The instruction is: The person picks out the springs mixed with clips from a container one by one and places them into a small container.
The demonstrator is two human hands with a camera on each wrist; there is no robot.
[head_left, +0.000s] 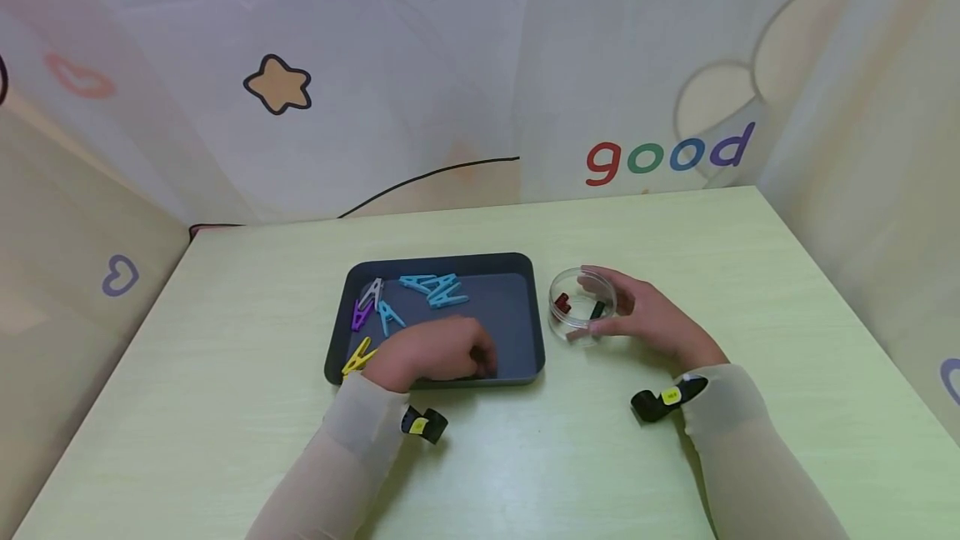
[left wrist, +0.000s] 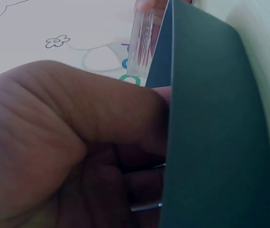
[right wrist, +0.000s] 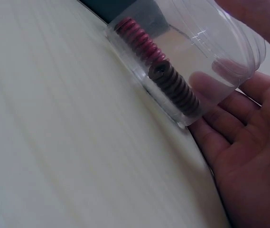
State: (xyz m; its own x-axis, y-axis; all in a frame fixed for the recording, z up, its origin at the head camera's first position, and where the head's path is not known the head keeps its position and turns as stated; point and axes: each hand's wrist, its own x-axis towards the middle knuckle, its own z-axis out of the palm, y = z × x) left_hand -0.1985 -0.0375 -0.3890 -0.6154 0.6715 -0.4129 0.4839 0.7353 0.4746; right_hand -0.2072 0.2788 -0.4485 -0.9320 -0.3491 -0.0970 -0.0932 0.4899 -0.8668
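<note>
My right hand (head_left: 656, 321) holds a clear round plastic jar (head_left: 564, 282) on the table, thumb on the near side and fingers around the far side. Inside it lie a red coil spring (right wrist: 139, 40) and a dark coil spring (right wrist: 175, 88). My left hand (head_left: 435, 348) reaches into the dark grey tray (head_left: 498, 298) near its front wall, fingers bent downward. In the left wrist view, the tray wall hides its fingertips; thin bright slivers show between the fingers, and whatever they touch is unclear.
Inside the tray lie several light blue clothespins (head_left: 447, 297), a white clothespin (head_left: 371, 294), a purple clothespin (head_left: 362, 315) and a yellow clothespin (head_left: 358, 357). A printed curtain (head_left: 420, 65) hangs behind the pale wooden table (head_left: 225, 373). The jar stands just right of the tray.
</note>
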